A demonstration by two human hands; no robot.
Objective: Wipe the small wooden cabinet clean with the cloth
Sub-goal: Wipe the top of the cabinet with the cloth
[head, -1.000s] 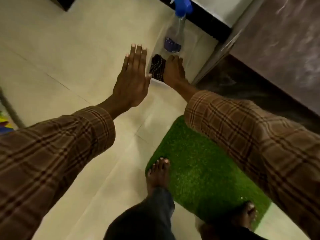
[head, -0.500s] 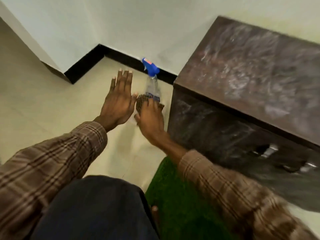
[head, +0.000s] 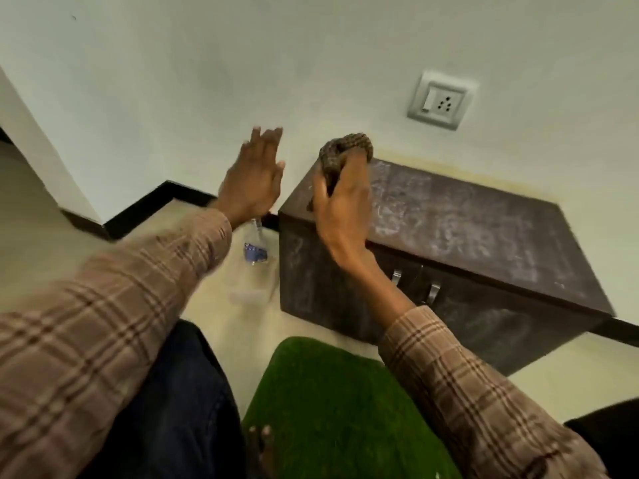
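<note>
A: What's nearest us, at the bottom of the frame?

B: A green grass-like mat [head: 345, 409] on the pale floor [head: 41, 243], bottom centre, with a dark trouser leg [head: 179, 402] to its left and toes [head: 259, 435] just showing at the mat's near edge. 2 plaid sleeves come in from the lower corners.

A: And the hands?

B: The right hand [head: 340, 205] sits at centre frame, its grip closed around a bunched dark patterned cloth [head: 345, 150]. The cloth bulges out above the fingers, at the far left corner of the cabinet's top. I can't tell whether it's touching the wood or just above it.

A: The left one?

B: The left hand [head: 252, 178] is up and to the left of centre, fingers spread, palm flat, holding nothing. It's blurred.

A: Where's the cabinet?

B: The small wooden cabinet [head: 466, 233] fills the centre right, against the wall. Its dark top is streaked with pale smears, and 2 metal handles [head: 415, 283] show on the front.

A: Anything beside it?

B: A clear spray bottle [head: 254, 250] stands on the floor just left of the cabinet, partly hidden under the left wrist. Farther back, a wall socket [head: 441, 102] sits in the upper right, and a black skirting [head: 145, 205] runs along the wall's foot.
</note>
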